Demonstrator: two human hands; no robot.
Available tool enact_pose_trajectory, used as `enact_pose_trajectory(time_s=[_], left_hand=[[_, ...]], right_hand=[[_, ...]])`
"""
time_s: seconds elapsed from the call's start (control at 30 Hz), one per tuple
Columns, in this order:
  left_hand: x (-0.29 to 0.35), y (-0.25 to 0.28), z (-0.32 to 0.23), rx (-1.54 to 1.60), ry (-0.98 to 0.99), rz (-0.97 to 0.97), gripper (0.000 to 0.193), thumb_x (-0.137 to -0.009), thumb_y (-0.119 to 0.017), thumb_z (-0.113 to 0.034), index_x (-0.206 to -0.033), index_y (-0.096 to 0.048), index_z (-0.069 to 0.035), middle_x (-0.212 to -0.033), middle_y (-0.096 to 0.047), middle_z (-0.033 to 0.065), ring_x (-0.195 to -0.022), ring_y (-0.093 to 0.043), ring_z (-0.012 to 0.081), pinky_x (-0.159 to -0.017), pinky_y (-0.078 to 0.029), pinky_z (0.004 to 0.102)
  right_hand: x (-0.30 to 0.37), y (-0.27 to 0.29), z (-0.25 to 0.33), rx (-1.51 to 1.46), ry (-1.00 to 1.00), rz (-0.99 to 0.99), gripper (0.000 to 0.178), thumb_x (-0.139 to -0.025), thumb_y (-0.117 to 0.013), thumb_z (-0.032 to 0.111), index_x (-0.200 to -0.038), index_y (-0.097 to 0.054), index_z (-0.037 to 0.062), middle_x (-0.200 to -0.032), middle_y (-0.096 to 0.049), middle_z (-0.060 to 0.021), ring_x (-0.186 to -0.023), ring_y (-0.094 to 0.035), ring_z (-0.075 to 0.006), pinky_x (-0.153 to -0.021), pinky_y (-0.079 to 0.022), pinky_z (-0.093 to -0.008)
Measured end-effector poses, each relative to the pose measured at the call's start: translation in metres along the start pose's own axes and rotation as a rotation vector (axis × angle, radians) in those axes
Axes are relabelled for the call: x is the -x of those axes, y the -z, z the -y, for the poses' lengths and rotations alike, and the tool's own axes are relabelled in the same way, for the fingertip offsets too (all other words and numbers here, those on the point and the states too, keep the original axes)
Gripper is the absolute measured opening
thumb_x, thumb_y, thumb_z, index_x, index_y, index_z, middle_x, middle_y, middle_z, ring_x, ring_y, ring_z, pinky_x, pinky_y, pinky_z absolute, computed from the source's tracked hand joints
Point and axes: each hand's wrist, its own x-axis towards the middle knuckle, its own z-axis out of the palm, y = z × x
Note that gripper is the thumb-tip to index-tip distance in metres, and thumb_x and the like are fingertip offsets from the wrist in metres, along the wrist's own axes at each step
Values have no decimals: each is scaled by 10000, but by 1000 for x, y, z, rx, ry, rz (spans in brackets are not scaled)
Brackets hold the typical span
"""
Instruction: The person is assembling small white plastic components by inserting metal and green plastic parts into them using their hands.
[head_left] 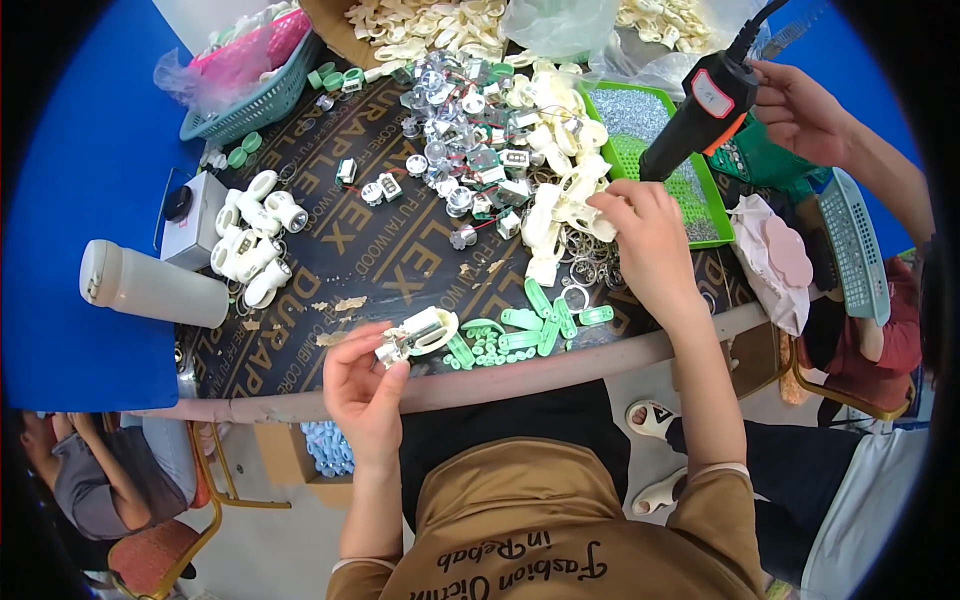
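Note:
My left hand (365, 390) pinches a half-built mini flashlight (425, 332), a cream shell half with a lamp and metal parts inside, above the table's near edge. My right hand (650, 245) is over the pile of cream plastic shells (572, 200), its fingers closed around one at the pile's right side. Light-green plastic strips and small buttons (520, 335) lie between my hands. Metal rings (590, 270) lie under my right hand. Beyond my hands spreads a heap of lamp and battery-holder units (465, 150) with red wires.
A black electric screwdriver (700, 110) hangs over a green tray (715, 200) of screws, with a co-worker's hand (800, 115) beside it. Finished white flashlights (255, 235), a white bottle (150, 285), a small box (190, 220) and a teal basket (255, 105) stand left.

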Motion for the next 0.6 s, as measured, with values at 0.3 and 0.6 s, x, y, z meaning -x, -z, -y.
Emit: enact_pose_trajectory(time_s=[0.3, 0.6], left_hand=[[-2, 1, -1, -2, 19, -8, 326, -756, -614, 86, -1044, -486, 3, -1152, -477, 174, -1077, -503, 218, -901, -439, 314], [-2, 0, 0, -9, 1, -2, 330, -752, -600, 102, -1046, -488, 2, -1155, -475, 174, -1084, -502, 222, -902, -438, 315]], right_hand=[[50, 26, 57, -661, -211, 20, 360, -718, -518, -62, -1066, -541, 24, -1016, -530, -152, -886, -560, -304, -766, -450, -342], [80, 24, 44, -1251, -679, -127, 257, -846, -544, -1, -1086, -452, 7, -929, -589, -61, -827, -572, -120, -748, -454, -248]])
